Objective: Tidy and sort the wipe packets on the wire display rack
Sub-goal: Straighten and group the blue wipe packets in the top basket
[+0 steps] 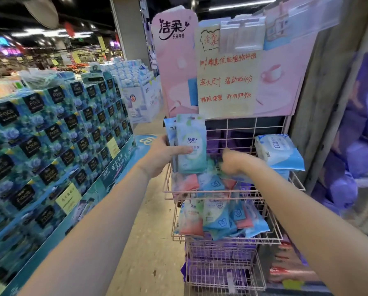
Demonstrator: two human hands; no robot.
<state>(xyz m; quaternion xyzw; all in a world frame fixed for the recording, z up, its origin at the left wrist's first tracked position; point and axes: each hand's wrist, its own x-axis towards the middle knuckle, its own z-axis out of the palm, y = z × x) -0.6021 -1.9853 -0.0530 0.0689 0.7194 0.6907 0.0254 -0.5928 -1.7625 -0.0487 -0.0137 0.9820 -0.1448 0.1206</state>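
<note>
Judged partway through, and nearer the start than the end. At the left edge of the wire rack point(264, 127), clamped a small stack of held packets point(191, 144) in the left hand point(164, 154), thumb laid across the front one and fingers curled behind. Stood that stack upright above the top basket's left corner: long axis vertical, top edge up, printed face toward the camera. To the right, had the right hand point(232, 162) down in the top basket among the loose packets point(211, 182); too blurred to tell whether closed on anything or apart. Found those red, blue and green packets jumbled, overlapping at mixed angles. Farther right, saw a large pack point(279, 151) lying face up at the basket's right side, long axis roughly left to right. Below and nearer, noted the lower packets point(217, 218) leaning in a rough row with colours mixed, so sorting there seemingly not yet done.
</note>
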